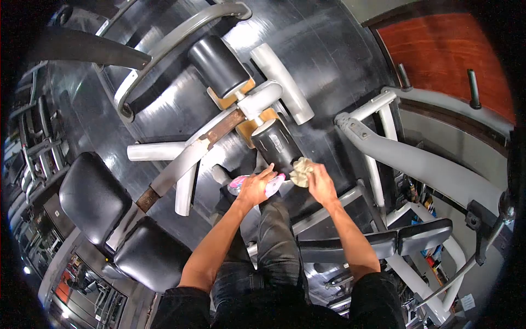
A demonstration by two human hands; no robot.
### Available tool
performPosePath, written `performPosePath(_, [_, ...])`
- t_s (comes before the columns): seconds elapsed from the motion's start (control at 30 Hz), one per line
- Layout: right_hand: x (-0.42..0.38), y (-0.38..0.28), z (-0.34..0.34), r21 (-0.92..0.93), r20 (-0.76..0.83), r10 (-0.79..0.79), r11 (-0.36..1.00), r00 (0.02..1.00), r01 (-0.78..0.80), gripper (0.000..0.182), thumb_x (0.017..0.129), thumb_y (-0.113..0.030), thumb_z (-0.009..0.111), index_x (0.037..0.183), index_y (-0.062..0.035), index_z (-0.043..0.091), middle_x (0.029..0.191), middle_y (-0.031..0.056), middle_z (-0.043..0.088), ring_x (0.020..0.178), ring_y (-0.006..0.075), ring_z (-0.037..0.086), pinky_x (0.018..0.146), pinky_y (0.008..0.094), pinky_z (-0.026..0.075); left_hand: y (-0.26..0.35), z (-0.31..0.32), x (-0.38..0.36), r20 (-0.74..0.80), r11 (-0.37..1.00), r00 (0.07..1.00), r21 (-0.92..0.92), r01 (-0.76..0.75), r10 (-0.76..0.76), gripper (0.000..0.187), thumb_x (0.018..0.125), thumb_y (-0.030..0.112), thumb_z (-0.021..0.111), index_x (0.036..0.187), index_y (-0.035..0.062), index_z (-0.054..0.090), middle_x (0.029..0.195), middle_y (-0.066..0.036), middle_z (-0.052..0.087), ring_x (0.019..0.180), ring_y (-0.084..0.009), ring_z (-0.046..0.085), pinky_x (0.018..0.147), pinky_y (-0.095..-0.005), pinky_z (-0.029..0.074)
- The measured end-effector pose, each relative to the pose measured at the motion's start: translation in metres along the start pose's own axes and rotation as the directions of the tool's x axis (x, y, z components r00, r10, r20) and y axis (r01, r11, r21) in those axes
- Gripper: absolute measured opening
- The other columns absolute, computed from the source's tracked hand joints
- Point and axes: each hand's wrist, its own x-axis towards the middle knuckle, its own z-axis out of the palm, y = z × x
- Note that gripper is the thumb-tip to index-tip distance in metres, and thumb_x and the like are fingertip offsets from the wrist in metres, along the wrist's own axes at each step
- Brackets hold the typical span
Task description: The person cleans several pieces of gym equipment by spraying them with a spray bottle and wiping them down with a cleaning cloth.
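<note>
My left hand (254, 189) is wrapped around a pink and white bottle (274, 185), which shows on both sides of the fingers. In my right hand (322, 184) is a crumpled pale yellow cloth (301, 171), pinched at its right side. The cloth is right at the lower end of a black roller pad (276, 145), and the left fingertips are close below the same pad. A second black roller pad (219, 64) sits farther up on the same grey machine arm (262, 100).
A black padded seat (150, 253) and backrest (93, 194) stand at left. At right are a thick grey frame tube (427, 159) and a long black bench pad (350, 247). A curved grey rail (186, 35) crosses the top. Dark floor (323, 49) shows between the machines.
</note>
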Motion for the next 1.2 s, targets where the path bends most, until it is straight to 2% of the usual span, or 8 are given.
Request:
performPosePath(0.07, [0.018, 0.002, -0.005, 0.102, -0.181, 0.026, 0.995, 0.983, -0.007, 0.033, 0.092, -0.014, 0.053, 0.123, -0.0024, 0.05, 0.115, 0.0233, 0.056, 0.107, 0.0429, 0.055, 0.091, 0.0444, 0.047, 0.009, 0.0, 0.004, -0.052, 0.999, 0.997, 0.022, -0.048, 0.049, 0.038, 0.08, 0.022, 0.063, 0.116, 0.0098, 0.065, 0.147, -0.006, 0.041, 0.086, -0.0335, 0.066, 0.079, -0.0411, 0.054])
performPosePath(0.2, [0.08, -0.042, -0.008, 0.145, -0.356, -0.16, 0.964, 0.921, 0.224, 0.033, 0.091, -0.012, 0.054, 0.124, -0.0062, 0.053, 0.115, 0.021, 0.056, 0.108, 0.04, 0.056, 0.089, 0.0437, 0.047, 0.037, -0.005, 0.025, 0.074, 0.993, 0.993, 0.075, -0.095, 0.089, 0.063, 0.061, 0.001, 0.068, 0.123, 0.0125, 0.06, 0.152, -0.007, 0.031, 0.078, -0.0306, 0.064, 0.073, -0.0418, 0.054])
performPosePath(0.47, [0.095, -0.07, 0.012, -0.085, -0.018, -0.186, 0.979, 0.982, 0.184, 0.044, 0.08, -0.006, 0.061, 0.121, -0.0222, 0.058, 0.125, 0.016, 0.048, 0.111, 0.0386, 0.054, 0.09, 0.0441, 0.05, 0.035, -0.013, 0.026, 0.201, 0.995, 0.979, 0.101, -0.004, -0.017, 0.052, 0.078, 0.024, 0.066, 0.129, 0.0184, 0.056, 0.152, -0.005, 0.033, 0.086, -0.0303, 0.068, 0.074, -0.0432, 0.056])
performPosePath(0.57, [0.05, -0.037, 0.001, -0.155, 0.054, -0.22, 0.962, 0.974, 0.226, 0.048, 0.077, -0.002, 0.062, 0.12, -0.0226, 0.059, 0.127, 0.0158, 0.049, 0.113, 0.037, 0.054, 0.09, 0.0427, 0.051, 0.014, 0.005, 0.021, 0.132, 0.991, 0.988, 0.098, -0.096, 0.082, 0.073, 0.066, 0.004, 0.067, 0.135, 0.0217, 0.051, 0.155, 0.001, 0.026, 0.076, -0.0322, 0.067, 0.073, -0.0421, 0.055])
performPosePath(0.87, [0.003, 0.028, -0.036, -0.159, 0.278, 0.033, 0.987, 0.96, 0.012, 0.035, 0.087, -0.007, 0.057, 0.121, -0.0172, 0.055, 0.12, 0.0161, 0.054, 0.105, 0.0389, 0.058, 0.089, 0.0435, 0.05, 0.017, -0.001, 0.016, 0.146, 0.993, 0.988, 0.101, -0.056, 0.041, 0.077, 0.066, 0.003, 0.067, 0.138, 0.0246, 0.048, 0.156, 0.002, 0.023, 0.081, -0.0298, 0.067, 0.074, -0.0405, 0.056])
performPosePath(1.0, [0.063, -0.012, -0.031, 0.052, -0.21, -0.167, 0.982, 0.963, 0.182, 0.032, 0.09, -0.013, 0.056, 0.122, -0.0115, 0.053, 0.115, 0.0167, 0.057, 0.103, 0.0388, 0.059, 0.087, 0.0432, 0.049, 0.007, -0.002, -0.001, 0.177, 0.985, 0.984, 0.171, -0.018, -0.013, 0.075, 0.067, 0.003, 0.067, 0.137, 0.0217, 0.049, 0.156, 0.001, 0.023, 0.084, -0.0296, 0.067, 0.077, -0.0399, 0.056])
performPosePath(1.13, [0.111, -0.078, -0.011, 0.054, -0.294, -0.289, 0.947, 0.911, 0.318, 0.032, 0.088, -0.012, 0.058, 0.12, -0.0154, 0.057, 0.114, 0.0134, 0.057, 0.104, 0.0343, 0.059, 0.084, 0.0426, 0.051, -0.008, 0.009, -0.013, 0.11, 0.99, 0.994, 0.144, -0.01, -0.006, 0.07, 0.07, 0.007, 0.069, 0.136, 0.0166, 0.049, 0.156, -0.002, 0.024, 0.087, -0.0296, 0.067, 0.078, -0.0398, 0.055])
performPosePath(1.2, [0.118, -0.094, 0.006, -0.015, -0.138, -0.244, 0.97, 0.96, 0.244, 0.031, 0.089, -0.01, 0.058, 0.119, -0.0187, 0.059, 0.115, 0.0156, 0.056, 0.103, 0.0362, 0.059, 0.084, 0.0425, 0.051, -0.007, 0.007, -0.012, 0.098, 0.996, 0.995, 0.081, -0.03, 0.022, 0.068, 0.071, 0.009, 0.07, 0.135, 0.0177, 0.051, 0.155, -0.003, 0.026, 0.086, -0.0302, 0.067, 0.078, -0.0401, 0.055])
